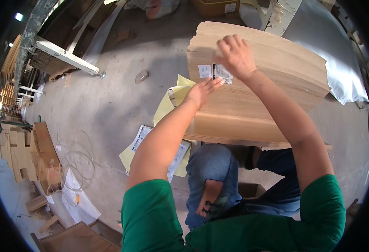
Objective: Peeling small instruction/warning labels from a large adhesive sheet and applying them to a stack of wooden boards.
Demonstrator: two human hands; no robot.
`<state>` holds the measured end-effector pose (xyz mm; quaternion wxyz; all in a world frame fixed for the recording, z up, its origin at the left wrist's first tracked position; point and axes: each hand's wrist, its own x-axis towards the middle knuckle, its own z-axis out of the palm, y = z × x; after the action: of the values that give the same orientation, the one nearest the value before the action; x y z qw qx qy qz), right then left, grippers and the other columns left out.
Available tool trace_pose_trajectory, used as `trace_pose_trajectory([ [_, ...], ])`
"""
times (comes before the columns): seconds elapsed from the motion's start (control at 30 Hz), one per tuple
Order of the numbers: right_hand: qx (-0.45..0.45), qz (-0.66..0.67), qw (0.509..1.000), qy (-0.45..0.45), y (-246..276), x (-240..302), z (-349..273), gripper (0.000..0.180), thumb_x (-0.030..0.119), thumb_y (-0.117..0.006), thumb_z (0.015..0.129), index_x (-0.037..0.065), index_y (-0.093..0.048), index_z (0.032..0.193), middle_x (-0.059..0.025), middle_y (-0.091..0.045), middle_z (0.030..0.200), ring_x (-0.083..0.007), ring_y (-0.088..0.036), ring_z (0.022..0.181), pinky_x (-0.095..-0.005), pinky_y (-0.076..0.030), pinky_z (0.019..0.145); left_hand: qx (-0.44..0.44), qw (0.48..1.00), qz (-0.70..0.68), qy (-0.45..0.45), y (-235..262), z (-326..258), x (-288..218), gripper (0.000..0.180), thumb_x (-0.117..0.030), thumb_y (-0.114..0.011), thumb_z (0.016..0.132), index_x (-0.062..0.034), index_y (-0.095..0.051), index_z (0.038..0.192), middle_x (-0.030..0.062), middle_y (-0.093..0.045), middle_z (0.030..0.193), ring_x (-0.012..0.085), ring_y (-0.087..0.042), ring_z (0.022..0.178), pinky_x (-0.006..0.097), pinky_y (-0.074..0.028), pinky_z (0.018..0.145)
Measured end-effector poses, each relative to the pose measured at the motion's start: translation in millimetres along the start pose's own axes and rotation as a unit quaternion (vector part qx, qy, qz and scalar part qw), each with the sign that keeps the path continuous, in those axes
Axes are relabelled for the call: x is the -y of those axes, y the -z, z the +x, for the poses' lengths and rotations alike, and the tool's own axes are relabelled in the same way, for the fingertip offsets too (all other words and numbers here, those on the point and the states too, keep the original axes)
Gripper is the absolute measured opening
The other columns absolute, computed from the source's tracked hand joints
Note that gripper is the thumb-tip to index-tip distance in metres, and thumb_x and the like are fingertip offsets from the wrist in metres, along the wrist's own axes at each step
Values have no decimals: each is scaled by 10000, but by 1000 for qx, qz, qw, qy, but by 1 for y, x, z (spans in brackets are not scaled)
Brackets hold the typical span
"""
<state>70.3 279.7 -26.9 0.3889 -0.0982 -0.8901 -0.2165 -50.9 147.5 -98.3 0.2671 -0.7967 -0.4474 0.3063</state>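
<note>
A stack of wood-grain boards [272, 71] lies in front of me, with a black-and-white printed label [223, 74] and a smaller white label [204, 71] on its surface. My left hand [199, 93] rests flat at the near edge of the printed label, fingers stretched out. Above the boards, just past that label, is my right hand [237, 55] with its fingers curled; what they hold, if anything, is hidden and slightly blurred. Yellow backing sheets [164, 110] lie folded beside my left hand. More printed label sheets [141, 137] lie under my left forearm.
White metal frame legs [73, 59] stand at the far left, and another post [282, 17] rises behind the boards. Silvery plastic sheeting [340, 71] hangs at right. Wooden offcuts [46, 147] and a looped hose [81, 157] lie at left. A yellow-brown box [214, 7] sits at the back.
</note>
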Motion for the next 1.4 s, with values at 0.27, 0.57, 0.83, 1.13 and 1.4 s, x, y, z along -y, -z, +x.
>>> trace_pose_trajectory([
  [0.27, 401, 471, 701, -355, -25, 14, -79, 191, 213, -568, 844, 57, -657, 910, -119, -668, 756, -231, -670, 718, -333, -521, 640, 178, 964, -178, 90, -18, -56, 1, 284, -171, -538, 795, -109, -686, 1029, 91, -336, 1449, 251, -308, 1332, 391, -243, 1080],
  [0.57, 100, 270, 876, -387, 35, -18, -74, 164, 108, -593, 811, 31, -629, 952, -78, -638, 850, -218, -623, 777, -340, -494, 702, 115, 896, -235, 360, -14, -200, 43, 160, -70, -556, 752, -34, -666, 862, 126, -528, 1276, 236, -516, 1153, 370, -384, 952],
  [0.83, 110, 83, 973, -186, 43, -12, -88, 251, 4, -557, 734, 33, -594, 980, -85, -540, 1013, -261, -483, 971, -363, -415, 831, 75, 854, -277, 434, 7, -264, 34, 117, -69, -603, 720, -30, -657, 816, 131, -570, 1215, 231, -567, 1065, 358, -414, 881],
  [1.13, 130, 62, 972, -187, 47, -8, -81, 261, 7, -544, 718, 23, -589, 975, -80, -537, 1014, -252, -475, 1005, -358, -396, 856, 37, 850, -299, 432, 16, -248, 32, 100, -114, -611, 773, -37, -657, 818, 101, -576, 1212, 204, -560, 1074, 378, -400, 877],
  [1.4, 117, 89, 974, -172, 54, -9, -83, 259, -1, -547, 706, 8, -578, 963, -90, -535, 996, -254, -484, 1000, -358, -422, 853, 68, 826, -309, 466, 11, -257, 34, 100, -132, -617, 786, -59, -653, 845, 67, -572, 1221, 192, -563, 1054, 372, -392, 882],
])
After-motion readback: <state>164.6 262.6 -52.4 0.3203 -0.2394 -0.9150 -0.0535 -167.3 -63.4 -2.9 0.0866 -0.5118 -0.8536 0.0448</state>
